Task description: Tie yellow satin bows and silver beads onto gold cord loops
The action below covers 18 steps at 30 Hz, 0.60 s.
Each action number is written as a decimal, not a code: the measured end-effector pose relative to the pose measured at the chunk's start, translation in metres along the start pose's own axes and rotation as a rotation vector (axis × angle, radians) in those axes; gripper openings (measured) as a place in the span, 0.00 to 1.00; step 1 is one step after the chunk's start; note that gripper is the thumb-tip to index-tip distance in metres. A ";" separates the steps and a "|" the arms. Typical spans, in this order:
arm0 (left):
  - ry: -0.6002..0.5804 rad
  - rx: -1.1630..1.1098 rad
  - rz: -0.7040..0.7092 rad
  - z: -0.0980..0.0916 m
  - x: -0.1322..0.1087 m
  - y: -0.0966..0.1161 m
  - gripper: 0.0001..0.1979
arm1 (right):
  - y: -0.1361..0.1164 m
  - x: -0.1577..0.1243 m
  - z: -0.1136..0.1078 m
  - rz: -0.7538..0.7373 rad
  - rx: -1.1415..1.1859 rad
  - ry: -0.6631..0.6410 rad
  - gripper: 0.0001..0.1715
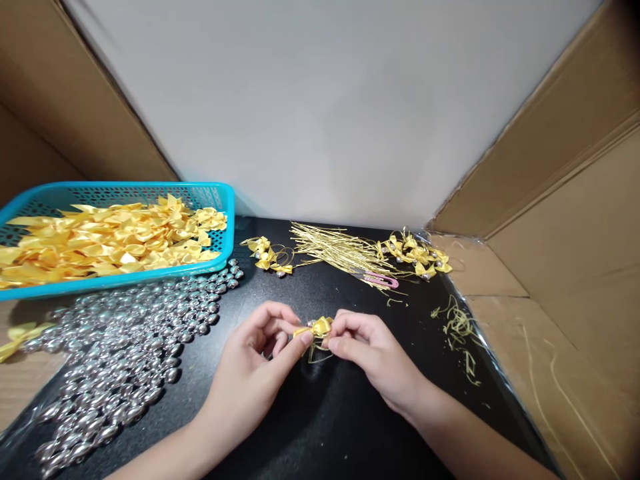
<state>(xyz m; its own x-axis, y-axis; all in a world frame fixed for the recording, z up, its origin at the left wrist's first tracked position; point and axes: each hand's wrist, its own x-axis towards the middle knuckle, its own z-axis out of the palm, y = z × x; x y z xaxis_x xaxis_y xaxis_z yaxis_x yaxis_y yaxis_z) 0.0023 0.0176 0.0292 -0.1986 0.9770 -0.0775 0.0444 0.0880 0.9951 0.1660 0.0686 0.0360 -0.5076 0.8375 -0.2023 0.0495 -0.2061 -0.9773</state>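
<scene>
Between my two hands is a yellow ribbon bow [320,327], held a little above the black tabletop. My left hand [265,350] pinches the bow's left side between thumb and fingers. On its other side, my right hand [365,343] grips the right end with thumb and forefinger. A loop of gold cord [320,359] hangs below the bow, and a small silvery bead is partly hidden behind it. Fingers cover where the cord joins the ribbon.
A turquoise basket [231,227] of yellow bows stands at left above many silver beads [135,360]. Gold cords [335,247] lie at the back near a pink thread snipper [381,280], between beaded bows [270,257] and another pile [417,257]. Cord scraps [459,327] lie right; cardboard walls flank the table.
</scene>
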 end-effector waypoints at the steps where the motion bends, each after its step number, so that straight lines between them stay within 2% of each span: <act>1: 0.007 -0.004 0.003 0.000 0.000 0.000 0.09 | 0.000 0.000 0.000 -0.011 -0.016 0.003 0.07; 6: 0.034 0.001 0.020 0.001 0.001 0.001 0.09 | -0.001 -0.001 0.000 -0.116 -0.208 0.019 0.06; 14: 0.024 0.068 0.080 0.003 -0.001 0.005 0.07 | -0.003 -0.004 0.001 -0.180 -0.266 0.076 0.16; 18: 0.028 0.082 0.085 0.003 -0.001 0.006 0.07 | -0.003 -0.004 0.002 -0.156 -0.261 0.079 0.14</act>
<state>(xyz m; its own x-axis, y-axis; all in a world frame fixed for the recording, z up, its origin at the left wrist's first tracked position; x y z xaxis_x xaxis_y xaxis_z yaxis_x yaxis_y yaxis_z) 0.0062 0.0179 0.0353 -0.2176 0.9760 0.0100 0.1420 0.0215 0.9896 0.1657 0.0650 0.0399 -0.4589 0.8874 -0.0434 0.2009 0.0560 -0.9780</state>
